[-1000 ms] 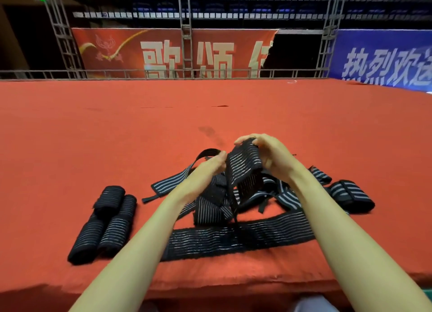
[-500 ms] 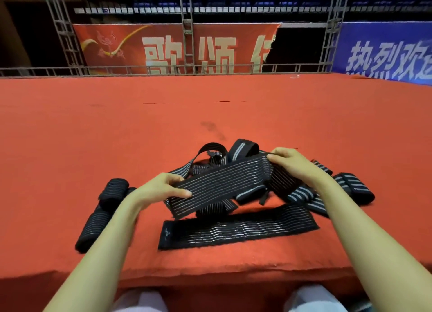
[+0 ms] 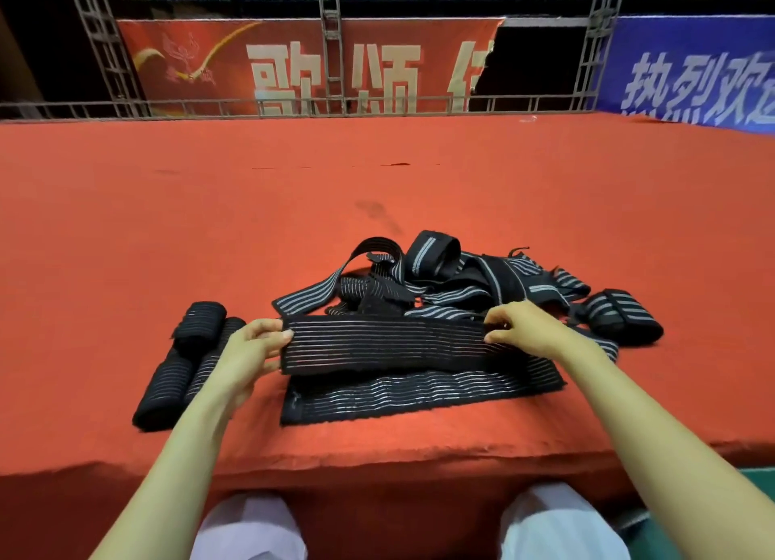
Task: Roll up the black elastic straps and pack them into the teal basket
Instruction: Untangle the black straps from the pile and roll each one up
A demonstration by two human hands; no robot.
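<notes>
Between the two hands, just above the near edge of the red carpeted platform [image 3: 126, 245], a flat black elastic strap with thin grey stripes [image 3: 383, 343] is held out full length, unrolled. Left hand [image 3: 247, 349] pinches its left end, right hand [image 3: 528, 329] pinches its right end; both closed on the fabric. Directly beneath, touching the carpet, a second flat striped strap [image 3: 419, 396] lies spread out. Behind, a tangled heap of loose black striped straps [image 3: 440, 278] awaits rolling. Done so far, by my reading: a cluster of tight black strap rolls [image 3: 180, 370] at left, about three, and one wider-striped roll [image 3: 625, 316] at right. No teal basket in view, so nothing appears packed. Rolling looks well under halfway; packing not begun.
</notes>
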